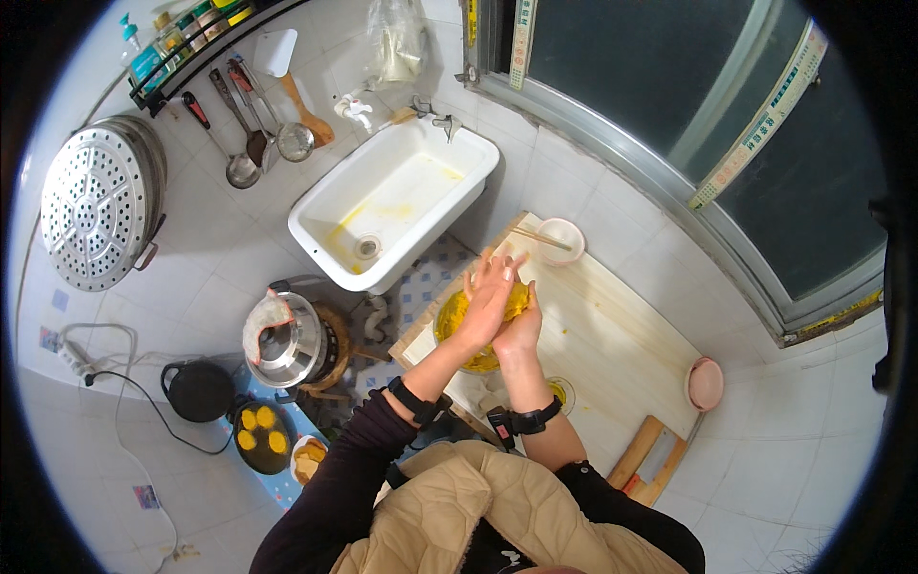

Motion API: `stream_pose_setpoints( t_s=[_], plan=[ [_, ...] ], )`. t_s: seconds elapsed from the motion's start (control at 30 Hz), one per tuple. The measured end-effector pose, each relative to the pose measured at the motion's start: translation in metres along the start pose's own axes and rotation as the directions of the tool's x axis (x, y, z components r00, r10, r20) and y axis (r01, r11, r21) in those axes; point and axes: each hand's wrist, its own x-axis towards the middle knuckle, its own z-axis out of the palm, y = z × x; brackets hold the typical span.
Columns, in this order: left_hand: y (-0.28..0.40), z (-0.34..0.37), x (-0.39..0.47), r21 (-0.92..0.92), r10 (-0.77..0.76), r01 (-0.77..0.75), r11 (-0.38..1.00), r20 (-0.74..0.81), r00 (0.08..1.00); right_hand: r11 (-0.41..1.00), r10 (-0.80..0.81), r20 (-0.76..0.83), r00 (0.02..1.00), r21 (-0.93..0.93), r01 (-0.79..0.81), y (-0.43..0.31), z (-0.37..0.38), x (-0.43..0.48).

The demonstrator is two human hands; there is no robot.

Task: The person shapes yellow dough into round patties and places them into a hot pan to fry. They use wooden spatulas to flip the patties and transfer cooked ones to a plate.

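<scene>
My right hand (521, 326) cups a lump of yellow dough (518, 301), its fingers bent around the underside. My left hand (490, 298) lies over the dough with fingers stretched and apart, the tips blurred. Partly hidden below both hands is a bowl (438, 336) coated inside with yellow dough. It stands on a pale wooden board (617, 337). Near my right wrist is a small glass bowl (566, 396) with yellow liquid. Beyond my hands, a pink bowl (561, 237) carries chopsticks (538, 236) across it.
Left of me, several yellow patties (265, 416) lie in a black electric pan (267, 459), beside a plate of browned pieces (310, 459). A lidded steel pot (301, 351) stands farther off. A white sink (401, 208) is ahead; another pink bowl (705, 384) stands by the right wall.
</scene>
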Motion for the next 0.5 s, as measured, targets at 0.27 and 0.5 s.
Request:
stream_pose_setpoints(
  t_s=[0.27, 0.5],
  plan=[
    [-0.016, 0.002, 0.0, -0.943, -0.576, 0.323, 0.078, 0.221, 0.787, -0.275, -0.046, 0.758, 0.651, -0.636, 0.721, -0.007, 0.008, -0.003],
    [-0.014, -0.006, 0.007, -0.949, -0.135, 0.195, 0.247, 0.166, 0.977, 0.912, -0.211, -0.101, 0.972, -0.379, 0.159, 0.005, 0.012, -0.001]
  ],
)
